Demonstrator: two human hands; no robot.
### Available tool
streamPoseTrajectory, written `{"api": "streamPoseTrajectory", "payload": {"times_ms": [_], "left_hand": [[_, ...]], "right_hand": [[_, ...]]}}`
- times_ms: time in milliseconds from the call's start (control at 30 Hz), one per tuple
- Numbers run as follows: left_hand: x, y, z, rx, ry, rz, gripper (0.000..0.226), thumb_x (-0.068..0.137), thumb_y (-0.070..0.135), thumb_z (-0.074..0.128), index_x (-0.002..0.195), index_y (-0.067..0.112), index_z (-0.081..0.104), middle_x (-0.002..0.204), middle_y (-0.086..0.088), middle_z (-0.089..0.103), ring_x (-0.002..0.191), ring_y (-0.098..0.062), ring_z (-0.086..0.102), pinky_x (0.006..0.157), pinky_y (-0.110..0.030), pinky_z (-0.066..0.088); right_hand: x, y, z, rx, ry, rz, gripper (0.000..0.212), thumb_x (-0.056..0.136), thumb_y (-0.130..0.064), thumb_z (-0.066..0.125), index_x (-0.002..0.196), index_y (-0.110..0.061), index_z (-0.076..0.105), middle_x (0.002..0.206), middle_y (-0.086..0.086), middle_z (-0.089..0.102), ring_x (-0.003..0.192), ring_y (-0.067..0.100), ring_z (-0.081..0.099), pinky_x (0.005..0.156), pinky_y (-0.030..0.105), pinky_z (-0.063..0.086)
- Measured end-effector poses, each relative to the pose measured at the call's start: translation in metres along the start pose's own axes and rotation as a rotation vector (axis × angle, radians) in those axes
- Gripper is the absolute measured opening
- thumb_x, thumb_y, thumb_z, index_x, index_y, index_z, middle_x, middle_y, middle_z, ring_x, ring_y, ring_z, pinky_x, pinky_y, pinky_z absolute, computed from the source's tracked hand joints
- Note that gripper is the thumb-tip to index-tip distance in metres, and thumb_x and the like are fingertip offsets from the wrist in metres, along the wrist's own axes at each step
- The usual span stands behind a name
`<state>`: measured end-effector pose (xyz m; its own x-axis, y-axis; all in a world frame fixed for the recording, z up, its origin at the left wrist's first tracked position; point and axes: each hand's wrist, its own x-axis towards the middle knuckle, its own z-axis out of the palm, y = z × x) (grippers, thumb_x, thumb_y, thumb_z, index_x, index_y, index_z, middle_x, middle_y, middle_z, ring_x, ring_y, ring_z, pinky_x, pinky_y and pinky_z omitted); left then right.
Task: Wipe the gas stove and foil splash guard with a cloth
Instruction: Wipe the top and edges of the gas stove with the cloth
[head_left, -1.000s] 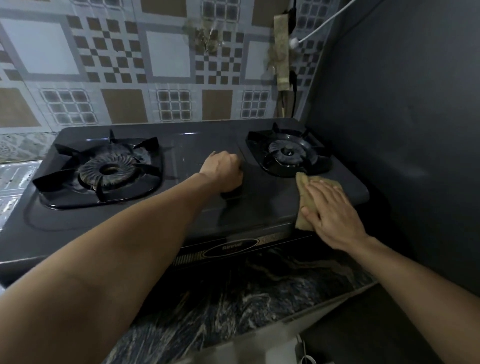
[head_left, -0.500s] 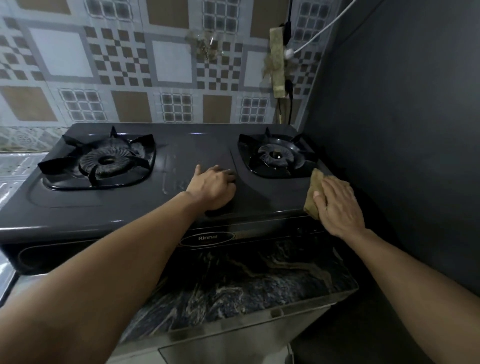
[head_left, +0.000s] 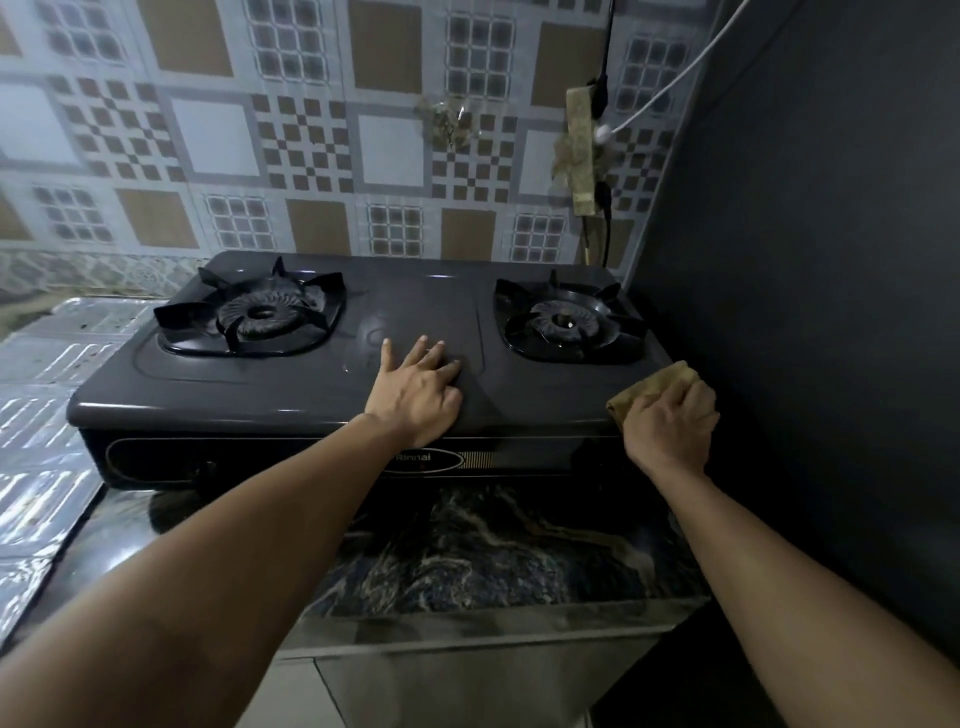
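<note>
Tan cloth (head_left: 655, 385) in right hand (head_left: 670, 426), stove (head_left: 291, 400) corner.

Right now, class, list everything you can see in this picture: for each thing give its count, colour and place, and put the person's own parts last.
gas stove: one, dark grey, on the counter against the tiled wall.
burners: two, black, left and right on the stove top.
cloth: one, tan, at the stove's front right corner.
foil splash guard: one, silver, left of the stove.
counter: one, dark marbled, under the stove.
wall tiles: many, brown, white and grey, behind the stove.
cables: two, one white and one black, upper right.
left hand: one, flat on the stove's middle.
right hand: one, fingers curled round the cloth.
</note>
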<state>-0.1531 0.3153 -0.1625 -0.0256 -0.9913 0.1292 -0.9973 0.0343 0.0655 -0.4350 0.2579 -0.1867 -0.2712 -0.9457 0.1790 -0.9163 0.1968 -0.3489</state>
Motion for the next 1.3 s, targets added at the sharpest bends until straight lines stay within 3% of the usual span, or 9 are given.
{"api": "streamPoseTrajectory", "payload": {"times_ms": [100, 200, 300, 400, 500, 667, 1033, 1200, 1300], "left_hand": [[-0.005, 0.002, 0.004, 0.036, -0.004, -0.052, 0.066, 0.088, 0.040, 0.014, 0.150, 0.026, 0.033, 0.161, -0.004, 0.019, 0.150, -0.024, 0.008, 0.116, -0.060, -0.002], [-0.005, 0.009, 0.004, 0.029, -0.025, -0.093, 0.063, 0.090, 0.039, 0.015, 0.150, 0.027, 0.032, 0.161, -0.003, 0.020, 0.150, -0.024, 0.008, 0.115, -0.061, -0.002], [-0.002, 0.010, -0.002, 0.009, -0.053, -0.109, 0.053, 0.097, 0.034, 0.024, 0.150, 0.029, 0.032, 0.162, -0.003, 0.018, 0.150, -0.025, 0.007, 0.116, -0.061, -0.002], [-0.004, 0.007, -0.010, -0.034, -0.121, -0.114, 0.053, 0.098, 0.034, 0.025, 0.151, 0.032, 0.029, 0.163, -0.003, 0.013, 0.150, -0.024, 0.008, 0.116, -0.060, -0.001], [-0.015, -0.002, -0.015, -0.057, -0.108, -0.125, 0.053, 0.098, 0.034, 0.028, 0.151, 0.030, 0.032, 0.163, -0.004, 0.011, 0.150, -0.021, 0.007, 0.117, -0.058, -0.003], [-0.035, -0.031, -0.020, -0.073, -0.035, -0.239, 0.048, 0.098, 0.030, 0.032, 0.143, 0.024, 0.047, 0.161, -0.005, 0.020, 0.150, -0.020, 0.010, 0.117, -0.059, -0.002], [-0.043, -0.064, -0.022, -0.072, 0.043, -0.373, 0.048, 0.093, 0.033, 0.037, 0.129, 0.013, 0.062, 0.156, -0.005, 0.034, 0.148, -0.019, 0.020, 0.119, -0.055, 0.006], [-0.066, -0.103, -0.034, 0.002, 0.121, -0.505, 0.038, 0.083, 0.031, 0.046, 0.110, 0.014, 0.067, 0.134, -0.005, 0.058, 0.129, -0.025, 0.046, 0.111, -0.050, 0.024], [-0.085, -0.134, -0.045, 0.003, 0.135, -0.675, 0.035, 0.083, 0.027, 0.050, 0.110, 0.010, 0.064, 0.128, -0.010, 0.059, 0.124, -0.030, 0.048, 0.111, -0.052, 0.027]], "right_hand": [[-0.014, -0.019, 0.005, -0.002, -0.099, 0.058, 0.067, 0.098, -0.033, 0.017, 0.149, 0.009, 0.008, 0.157, 0.028, 0.004, 0.142, 0.051, 0.006, 0.113, 0.064, 0.009], [-0.038, -0.038, 0.007, -0.163, -0.147, -0.111, 0.064, 0.099, -0.027, 0.020, 0.147, 0.013, 0.010, 0.156, 0.030, 0.008, 0.144, 0.046, 0.003, 0.109, 0.072, 0.006], [-0.066, -0.058, 0.009, -0.305, -0.142, -0.397, 0.064, 0.095, -0.030, 0.026, 0.149, 0.003, 0.021, 0.158, 0.020, 0.017, 0.143, 0.045, 0.014, 0.113, 0.065, 0.009], [-0.067, -0.069, 0.008, -0.318, -0.194, -0.704, 0.062, 0.099, -0.024, 0.035, 0.153, -0.007, 0.010, 0.162, 0.010, 0.010, 0.145, 0.043, 0.014, 0.119, 0.050, 0.011], [-0.052, -0.069, -0.001, -0.323, -0.258, -0.891, 0.062, 0.103, -0.030, 0.035, 0.154, -0.012, 0.005, 0.163, 0.004, 0.003, 0.147, 0.039, 0.010, 0.119, 0.045, 0.009], [-0.043, -0.066, -0.005, -0.255, -0.335, -0.972, 0.065, 0.102, -0.037, 0.037, 0.155, -0.017, 0.006, 0.163, -0.002, 0.002, 0.150, 0.028, 0.001, 0.120, 0.044, 0.005], [-0.049, -0.100, -0.001, -0.214, -0.427, -1.108, 0.061, 0.104, -0.035, 0.027, 0.155, -0.017, 0.001, 0.163, -0.002, -0.003, 0.150, 0.024, -0.005, 0.121, 0.043, -0.002], [-0.070, -0.148, 0.016, -0.196, -0.427, -1.220, 0.062, 0.103, -0.038, 0.023, 0.155, -0.015, -0.001, 0.163, 0.000, -0.005, 0.150, 0.025, -0.008, 0.121, 0.044, -0.003], [-0.082, -0.173, 0.023, -0.192, -0.450, -1.260, 0.062, 0.103, -0.039, 0.021, 0.155, -0.014, -0.003, 0.163, 0.001, -0.008, 0.149, 0.024, -0.012, 0.121, 0.045, -0.004]]}}
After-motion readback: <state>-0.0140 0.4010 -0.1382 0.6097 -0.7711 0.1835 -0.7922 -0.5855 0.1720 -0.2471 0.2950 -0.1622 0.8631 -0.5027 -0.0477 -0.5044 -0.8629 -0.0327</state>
